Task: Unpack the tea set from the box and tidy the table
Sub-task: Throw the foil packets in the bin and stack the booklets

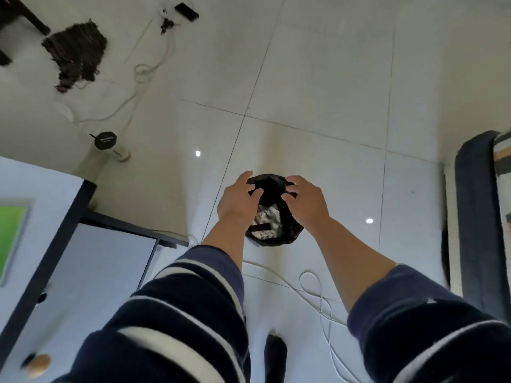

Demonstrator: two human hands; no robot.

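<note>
Over the bin on the white floor, both hands are reaching down; the left hand and the right hand are pinching the black bag's rim; crumpled paper is lying inside the bin; a table is standing left of the bin.

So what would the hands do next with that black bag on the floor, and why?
Probably pull the bag's rim together to close it: both the left hand and right hand grip the rim of the black bag, which already holds crumpled paper.
</note>
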